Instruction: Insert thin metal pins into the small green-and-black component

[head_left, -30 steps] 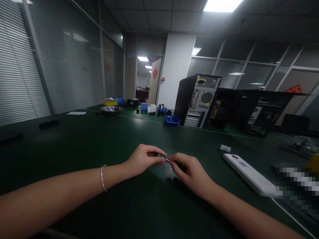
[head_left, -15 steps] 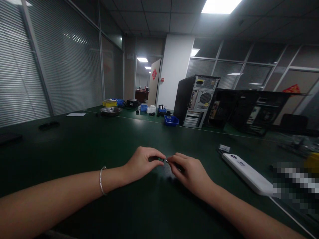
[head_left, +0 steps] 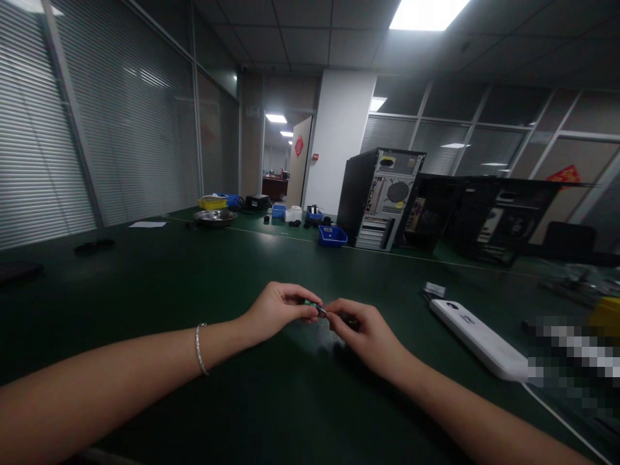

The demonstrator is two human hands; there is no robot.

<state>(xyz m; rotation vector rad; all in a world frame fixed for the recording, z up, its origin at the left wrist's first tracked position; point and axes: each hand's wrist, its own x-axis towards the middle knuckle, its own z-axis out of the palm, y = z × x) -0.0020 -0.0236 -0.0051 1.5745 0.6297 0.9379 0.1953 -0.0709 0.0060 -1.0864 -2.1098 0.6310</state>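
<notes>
Head view shows the left hand and right hand brought together just above the green table, fingertips pinched on a small green part, judged light, rigid, probably fragile, best gripped by its edges.

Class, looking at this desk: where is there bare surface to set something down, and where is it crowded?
Bare green table lies left of the left hand, and beyond both hands up to the blue bin. Crowded: right of the right hand, by the white device.

No legible text on any sign or label.
</notes>
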